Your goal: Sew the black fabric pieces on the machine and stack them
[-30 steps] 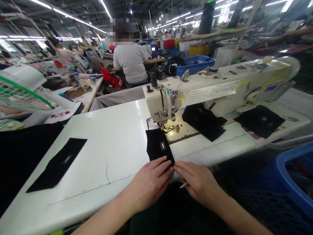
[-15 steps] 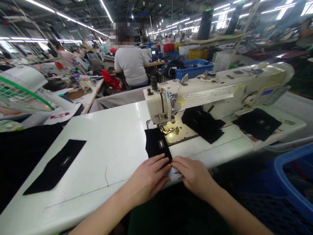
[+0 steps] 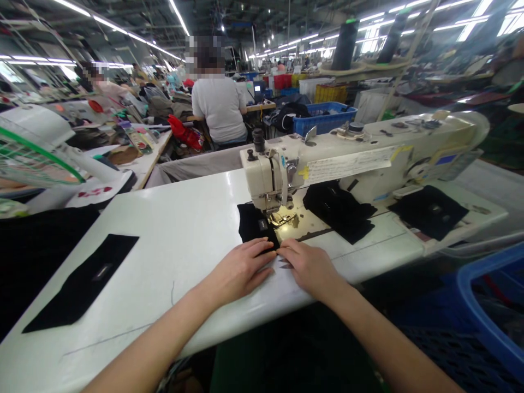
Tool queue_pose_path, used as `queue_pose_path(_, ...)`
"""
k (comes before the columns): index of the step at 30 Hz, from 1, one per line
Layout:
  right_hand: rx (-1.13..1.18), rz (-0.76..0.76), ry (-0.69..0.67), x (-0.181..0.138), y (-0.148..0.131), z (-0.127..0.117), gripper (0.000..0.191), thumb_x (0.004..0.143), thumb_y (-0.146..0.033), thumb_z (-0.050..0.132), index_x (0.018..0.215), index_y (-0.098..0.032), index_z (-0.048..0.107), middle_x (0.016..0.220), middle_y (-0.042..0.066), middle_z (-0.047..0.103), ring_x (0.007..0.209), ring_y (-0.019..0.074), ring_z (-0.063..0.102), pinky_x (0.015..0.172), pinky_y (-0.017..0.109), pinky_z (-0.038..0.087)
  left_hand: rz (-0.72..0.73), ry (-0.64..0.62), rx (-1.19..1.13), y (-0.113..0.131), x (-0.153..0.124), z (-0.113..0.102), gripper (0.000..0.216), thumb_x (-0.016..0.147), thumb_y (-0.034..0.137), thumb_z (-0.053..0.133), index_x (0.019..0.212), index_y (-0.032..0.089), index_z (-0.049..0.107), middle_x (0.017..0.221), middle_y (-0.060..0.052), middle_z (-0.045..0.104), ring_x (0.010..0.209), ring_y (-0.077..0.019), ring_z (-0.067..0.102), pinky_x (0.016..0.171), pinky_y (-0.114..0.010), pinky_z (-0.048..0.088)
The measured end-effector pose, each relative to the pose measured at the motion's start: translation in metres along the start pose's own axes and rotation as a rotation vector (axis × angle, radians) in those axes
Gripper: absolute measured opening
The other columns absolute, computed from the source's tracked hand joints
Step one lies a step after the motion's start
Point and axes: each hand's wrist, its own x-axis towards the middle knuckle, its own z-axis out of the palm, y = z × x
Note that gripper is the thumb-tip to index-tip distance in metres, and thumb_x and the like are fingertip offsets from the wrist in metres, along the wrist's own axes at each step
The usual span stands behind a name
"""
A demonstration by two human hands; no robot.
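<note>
A black fabric piece (image 3: 250,221) with a small label lies at the presser foot (image 3: 282,218) of a sewing machine (image 3: 262,174). My left hand (image 3: 239,267) rests over its near end, fingertips pressed on the cloth and thumb lower down. Beside it, my right hand (image 3: 309,265) has its fingers closed at the fabric's near right corner. Two dark pointed blades, seemingly thread snips (image 3: 285,264), stick out from under that hand; their handle is hidden. The fingertips of both hands almost touch.
Another labelled black piece (image 3: 82,286) lies on the table's left. Crumpled black pieces (image 3: 339,210) sit under the machine arm, with one more (image 3: 429,212) farther right. A blue basket (image 3: 470,273) stands at lower right, a fan (image 3: 36,147) at left. A person (image 3: 219,106) sits ahead.
Both hands have moved forward and slightly left with the black fabric piece, whose label is now closer to the presser foot. The view has shifted a little.
</note>
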Motion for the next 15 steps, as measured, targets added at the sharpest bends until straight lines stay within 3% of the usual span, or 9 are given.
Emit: queue_pose_path(15,-0.059,0.082,-0.012,0.040,0.007,-0.007,0.032,0.105,-0.022,0.040,0.124,-0.022,0.065,0.122,0.007,0.063,0.088,0.0184,0.066,0.071,0.028,0.047,-0.003,0.027,0.012,-0.050,0.023,-0.005,0.032,0.101,0.032,0.049,0.118,0.014,0.069,0.128,-0.016,0.063,0.116,-0.0267,0.064,0.098,-0.042,0.057)
